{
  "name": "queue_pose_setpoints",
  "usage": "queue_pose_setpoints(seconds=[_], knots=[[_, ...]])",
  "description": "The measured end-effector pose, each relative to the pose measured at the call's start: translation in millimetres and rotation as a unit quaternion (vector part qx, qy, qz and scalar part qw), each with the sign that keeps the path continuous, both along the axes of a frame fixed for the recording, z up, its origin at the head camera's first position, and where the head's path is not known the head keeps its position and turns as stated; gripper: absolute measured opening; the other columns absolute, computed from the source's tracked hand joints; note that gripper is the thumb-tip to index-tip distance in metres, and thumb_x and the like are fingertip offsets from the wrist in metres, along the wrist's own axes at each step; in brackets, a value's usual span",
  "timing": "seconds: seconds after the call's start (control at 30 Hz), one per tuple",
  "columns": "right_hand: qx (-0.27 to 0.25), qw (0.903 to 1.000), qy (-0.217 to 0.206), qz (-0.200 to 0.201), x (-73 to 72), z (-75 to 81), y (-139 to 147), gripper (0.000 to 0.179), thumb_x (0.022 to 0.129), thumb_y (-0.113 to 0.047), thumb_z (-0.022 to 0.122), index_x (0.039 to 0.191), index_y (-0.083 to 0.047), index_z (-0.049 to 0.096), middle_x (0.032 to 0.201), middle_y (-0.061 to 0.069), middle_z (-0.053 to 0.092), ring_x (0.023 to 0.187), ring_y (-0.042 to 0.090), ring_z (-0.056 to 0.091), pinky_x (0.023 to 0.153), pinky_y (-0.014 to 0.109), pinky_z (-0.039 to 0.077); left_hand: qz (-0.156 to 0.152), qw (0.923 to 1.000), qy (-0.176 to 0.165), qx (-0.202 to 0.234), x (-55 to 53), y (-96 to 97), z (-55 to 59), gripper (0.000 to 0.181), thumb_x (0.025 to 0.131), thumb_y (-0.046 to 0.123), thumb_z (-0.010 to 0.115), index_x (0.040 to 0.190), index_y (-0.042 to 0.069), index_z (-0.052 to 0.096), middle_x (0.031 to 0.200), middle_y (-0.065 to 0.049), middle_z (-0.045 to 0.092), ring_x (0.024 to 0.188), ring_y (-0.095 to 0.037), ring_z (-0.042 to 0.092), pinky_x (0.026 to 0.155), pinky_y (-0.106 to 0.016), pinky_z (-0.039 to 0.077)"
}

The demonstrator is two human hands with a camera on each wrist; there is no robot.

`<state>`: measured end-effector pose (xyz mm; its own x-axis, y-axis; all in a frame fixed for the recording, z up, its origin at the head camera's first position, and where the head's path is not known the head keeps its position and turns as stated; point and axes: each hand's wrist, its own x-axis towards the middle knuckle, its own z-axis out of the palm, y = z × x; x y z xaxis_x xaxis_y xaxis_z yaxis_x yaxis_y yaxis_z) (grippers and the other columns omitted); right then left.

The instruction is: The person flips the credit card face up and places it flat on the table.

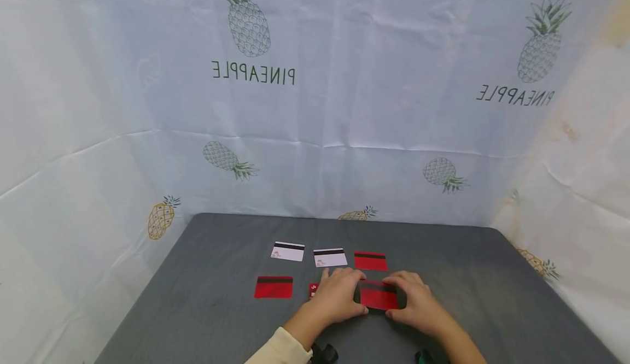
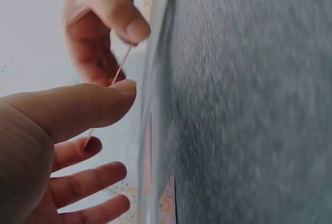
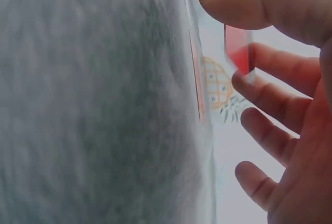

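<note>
A creased, pale cloth (image 1: 113, 178) wraps the left, back and right sides of the dark grey table (image 1: 197, 320), which has rounded far corners and, close up in the left wrist view, a fine ribbed grain. Leftmost on it lies a flat red card (image 1: 273, 287), a rounded-corner rectangle with a dark stripe near its far edge; a glossy white card (image 1: 287, 251) with a black stripe and small reddish print sits behind it, and a second white card (image 1: 330, 257) of the same kind lies to the right. Below that, a partly hidden red card (image 1: 313, 290) shows whitish marks too small to read beside the left hand (image 1: 339, 295), whose cream sleeve (image 1: 283, 347) is plain. Its thumb and index finger, slightly apart, pinch the left end of the held red card (image 1: 378, 298), its other fingers spread loose; a far red card (image 1: 371, 261) with a dark stripe lies just beyond. The right hand (image 1: 415, 301) pinches the opposite end likewise, remaining fingers parted. Twice on the cloth, "PINEAPPLE" reads mirror-reversed beneath drawn fruit. The head view shows the held card's face and stripe; the left wrist view shows it edge-on, a thin line raised off the table; the right wrist view shows its red surface blurred.
</note>
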<state>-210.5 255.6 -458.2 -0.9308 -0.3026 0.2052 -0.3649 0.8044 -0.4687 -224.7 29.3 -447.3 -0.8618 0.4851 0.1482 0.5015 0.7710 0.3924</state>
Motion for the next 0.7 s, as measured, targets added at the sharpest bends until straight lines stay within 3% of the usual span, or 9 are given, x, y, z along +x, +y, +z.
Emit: queue_pose_setpoints(seconds=[0.37,0.7], knots=[[0.043,0.9961,0.075,0.014,7.5,0.3,-20.0,0.056,0.064,-0.028,0.090,0.115,-0.024,0.068,0.117,-0.010,0.059,0.108,0.015,0.048,0.079,0.039,0.037,-0.007,0.9998,0.017,-0.012,8.1,10.4,1.6,0.058,0.072,0.048,0.084,0.122,0.027,0.062,0.117,0.010,0.066,0.112,-0.016,0.058,0.103,-0.063,0.038],[-0.017,0.9946,0.097,0.035,7.6,1.7,-15.8,0.057,0.067,-0.019,0.090,0.118,-0.023,0.066,0.126,-0.005,0.057,0.103,0.010,0.058,0.080,0.041,0.037,-0.003,0.9999,-0.010,0.007,6.1,7.6,0.4,0.067,0.072,0.050,0.084,0.129,0.029,0.055,0.125,0.008,0.063,0.118,-0.020,0.056,0.104,-0.065,0.037]])
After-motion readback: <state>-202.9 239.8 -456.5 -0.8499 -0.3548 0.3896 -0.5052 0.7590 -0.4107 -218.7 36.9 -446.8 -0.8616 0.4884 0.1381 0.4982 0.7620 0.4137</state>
